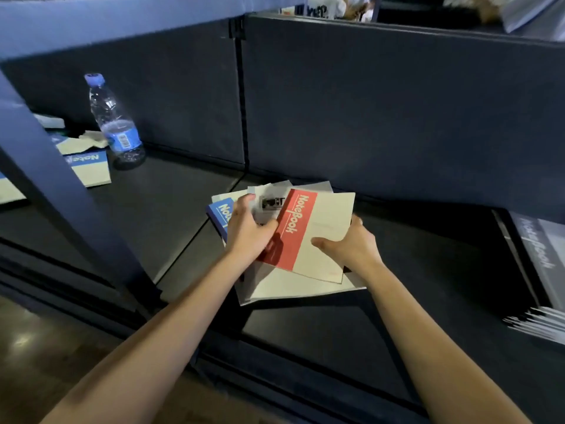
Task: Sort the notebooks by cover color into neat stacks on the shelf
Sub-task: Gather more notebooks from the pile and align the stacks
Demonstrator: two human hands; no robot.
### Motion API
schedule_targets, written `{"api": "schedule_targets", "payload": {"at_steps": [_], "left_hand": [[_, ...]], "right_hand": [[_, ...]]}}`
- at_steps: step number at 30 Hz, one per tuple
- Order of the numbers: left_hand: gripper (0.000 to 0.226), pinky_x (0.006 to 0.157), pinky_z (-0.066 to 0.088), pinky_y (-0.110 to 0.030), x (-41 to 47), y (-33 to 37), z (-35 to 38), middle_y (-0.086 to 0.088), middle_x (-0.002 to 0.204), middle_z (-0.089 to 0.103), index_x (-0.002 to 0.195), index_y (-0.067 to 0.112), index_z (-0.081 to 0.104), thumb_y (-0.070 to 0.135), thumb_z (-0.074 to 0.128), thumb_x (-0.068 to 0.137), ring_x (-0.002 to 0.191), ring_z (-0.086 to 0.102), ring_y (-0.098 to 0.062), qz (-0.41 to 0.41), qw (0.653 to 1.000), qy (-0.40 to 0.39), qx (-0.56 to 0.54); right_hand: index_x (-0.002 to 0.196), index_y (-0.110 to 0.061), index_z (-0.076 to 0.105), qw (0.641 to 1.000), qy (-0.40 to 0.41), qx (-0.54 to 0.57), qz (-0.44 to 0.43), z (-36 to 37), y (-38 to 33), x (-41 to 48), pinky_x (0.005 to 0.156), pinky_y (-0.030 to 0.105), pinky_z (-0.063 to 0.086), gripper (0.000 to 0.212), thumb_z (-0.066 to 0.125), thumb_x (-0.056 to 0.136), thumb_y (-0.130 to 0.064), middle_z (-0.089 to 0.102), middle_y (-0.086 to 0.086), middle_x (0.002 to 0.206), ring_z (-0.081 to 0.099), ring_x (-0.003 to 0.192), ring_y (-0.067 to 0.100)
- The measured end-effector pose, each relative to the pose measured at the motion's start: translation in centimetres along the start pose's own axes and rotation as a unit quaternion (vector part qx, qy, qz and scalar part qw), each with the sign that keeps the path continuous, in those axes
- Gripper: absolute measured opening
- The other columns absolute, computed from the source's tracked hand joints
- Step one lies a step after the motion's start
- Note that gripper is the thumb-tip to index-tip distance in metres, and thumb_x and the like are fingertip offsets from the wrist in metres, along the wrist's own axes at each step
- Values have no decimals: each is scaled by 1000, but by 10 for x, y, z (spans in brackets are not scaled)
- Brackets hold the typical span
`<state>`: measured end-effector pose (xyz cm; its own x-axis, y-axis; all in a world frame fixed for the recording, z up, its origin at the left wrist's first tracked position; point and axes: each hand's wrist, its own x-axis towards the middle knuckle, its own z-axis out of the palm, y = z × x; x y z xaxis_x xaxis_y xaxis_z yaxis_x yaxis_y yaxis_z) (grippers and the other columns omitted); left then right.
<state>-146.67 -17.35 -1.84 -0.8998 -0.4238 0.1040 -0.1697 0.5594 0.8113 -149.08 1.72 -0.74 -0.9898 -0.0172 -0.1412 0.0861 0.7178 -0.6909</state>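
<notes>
A loose pile of notebooks lies on the dark shelf point(305, 332) in front of me. On top is a red-banded notebook point(308, 231). My right hand point(348, 246) grips its right edge, thumb on the cover. My left hand point(247, 231) holds the pile's left side, fingers curled over a white notebook with a black label point(269, 200). A blue-banded notebook point(218, 214) sticks out at the left under that hand. Other white covers point(290, 289) lie beneath.
A water bottle point(114, 123) stands at the back left beside a blue-banded notebook stack point(91, 166). A stack of black-banded notebooks point(541, 270) sits at the right edge. A blue shelf post point(52, 166) crosses the left foreground. A dark back panel point(397, 117) closes the shelf.
</notes>
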Motion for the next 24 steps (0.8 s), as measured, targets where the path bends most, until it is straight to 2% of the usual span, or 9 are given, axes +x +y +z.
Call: {"api": "schedule_targets", "payload": {"at_steps": [3,6,8,10,14,16,18,21,24], "left_hand": [[56,78,36,-26,-3,8,9,5,109,53,134,26,37,25,66,86,98,50,-14,-14,998,-33,-46],[56,81,38,-25,-2,20,23,9,112,53,130,25,41,20,71,83,101,52,-9,-5,994,-34,-100],[52,84,43,-25,-3,32,35,10,114,58,121,26,45,16,74,80,105,57,-9,9,990,-31,-138],[50,91,44,-27,-7,47,49,13,115,55,116,27,45,12,75,79,113,54,-8,33,983,-54,-172],[54,103,42,-33,-16,74,79,11,132,52,121,29,44,16,76,79,125,47,-7,78,963,-136,-220],[56,101,38,-19,-22,92,90,12,135,49,123,29,44,15,76,80,127,43,-3,116,954,-153,-231],[56,91,31,-5,-30,115,100,16,131,46,122,31,43,13,76,81,125,39,2,158,945,-157,-240],[58,83,41,-9,-48,152,117,18,124,47,125,32,40,12,74,82,110,48,10,175,924,-210,-267],[62,73,54,-20,-69,180,139,12,120,50,129,29,37,9,72,83,101,61,-2,180,894,-280,-299]], "right_hand": [[141,-18,26,998,16,53,-9,-11,19,-5,79,26,45,87,80,74,-32,57,0,126,55,114,19],[145,-28,18,994,49,93,-35,-26,36,-15,79,22,43,94,80,74,-24,56,-8,123,54,110,11],[146,-34,14,990,71,115,-44,-36,48,-21,70,13,41,97,79,76,-19,57,-16,112,53,98,2],[146,-31,18,986,94,131,-33,-47,59,-27,66,8,38,92,78,77,-19,55,-17,110,53,99,1],[152,-25,17,978,153,139,-28,-77,76,-42,89,20,39,96,78,78,-22,49,-3,136,47,120,12],[153,-25,13,973,189,127,-28,-101,82,-50,95,23,36,98,78,79,-25,41,-2,146,40,131,16],[152,-27,12,966,230,115,-37,-127,91,-56,99,28,38,100,78,77,-27,42,-3,146,41,130,16],[151,-29,12,950,291,109,-35,-161,106,-64,100,39,45,102,80,75,-28,47,-4,140,47,124,17],[152,-27,13,937,330,110,-26,-186,131,-74,101,43,45,102,80,74,-29,48,-2,141,48,125,17]]}}
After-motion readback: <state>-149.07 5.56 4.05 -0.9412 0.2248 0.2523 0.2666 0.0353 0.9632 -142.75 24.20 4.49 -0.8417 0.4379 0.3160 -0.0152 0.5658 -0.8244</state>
